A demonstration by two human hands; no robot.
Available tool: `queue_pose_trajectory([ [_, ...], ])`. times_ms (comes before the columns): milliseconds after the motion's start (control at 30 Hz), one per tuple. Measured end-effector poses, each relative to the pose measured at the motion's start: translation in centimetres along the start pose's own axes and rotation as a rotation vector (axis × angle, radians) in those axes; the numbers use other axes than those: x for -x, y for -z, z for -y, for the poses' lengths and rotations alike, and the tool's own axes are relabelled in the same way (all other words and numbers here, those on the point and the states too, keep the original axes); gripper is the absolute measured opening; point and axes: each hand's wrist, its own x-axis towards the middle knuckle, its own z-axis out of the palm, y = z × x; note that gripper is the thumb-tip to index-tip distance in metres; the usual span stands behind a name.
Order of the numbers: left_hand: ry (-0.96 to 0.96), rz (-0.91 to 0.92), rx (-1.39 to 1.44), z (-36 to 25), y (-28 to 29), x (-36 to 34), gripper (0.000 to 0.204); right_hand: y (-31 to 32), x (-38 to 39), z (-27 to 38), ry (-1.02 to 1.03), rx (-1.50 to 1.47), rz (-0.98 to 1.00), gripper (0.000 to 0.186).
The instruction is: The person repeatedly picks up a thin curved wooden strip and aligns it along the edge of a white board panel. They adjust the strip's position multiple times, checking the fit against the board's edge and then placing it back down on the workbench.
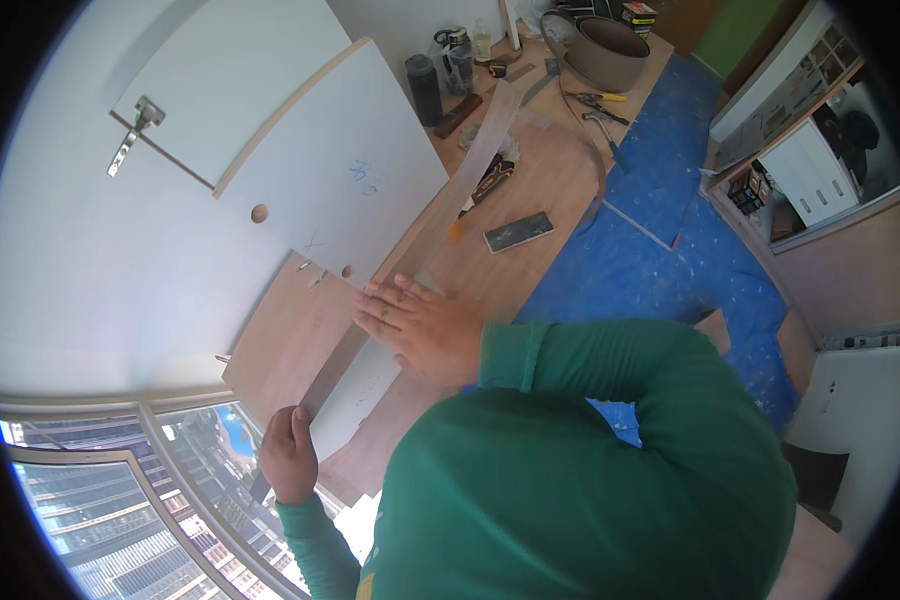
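A long wood-grain strip (420, 262) runs along the workbench beside a standing white board with blue pen marks (355, 165). My right hand (420, 332) lies flat on the strip and the white panel next to it, its fingers stretched out. At the near end of the strip my left hand (290, 455) is closed, thumb and fingers pinching the strip's edge. Part of the white panel (355, 395) shows between my hands. A dark rectangular block (518, 232) and a black-and-orange hand tool (490, 183) lie on the bench beyond my right hand.
The wooden bench (550, 170) also bears a brown coiled roll (607, 55), yellow-handled pliers (600, 102), a hammer (606, 140), and a dark bottle (424, 90). Blue sheeting (610, 260) covers the floor at the right. A window (120, 500) is at the lower left.
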Motion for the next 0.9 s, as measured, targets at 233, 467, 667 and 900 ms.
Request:
queue_pose_trajectory([
  [233, -0.183, 0.043, 0.188, -9.6, -2.9, -6.5, 0.039, 3.2, 0.7, -6.0, 0.173, -0.752, -0.08, 0.039],
  [467, -0.287, -0.037, -0.065, -13.2, -6.5, -8.2, 0.045, -3.3, 13.4, -31.0, -0.643, -0.704, 0.021, 0.039],
  [667, -0.159, 0.01, -0.192, -14.0, -6.2, -7.4, 0.042, -11.8, 32.8, -59.3, -1.711, -0.604, -0.416, 0.048],
  [900, -0.049, 0.012, -0.304, -14.1, -6.8, -8.6, 0.043, -16.9, 41.5, -71.7, -1.309, 0.162, 0.228, 0.035],
])
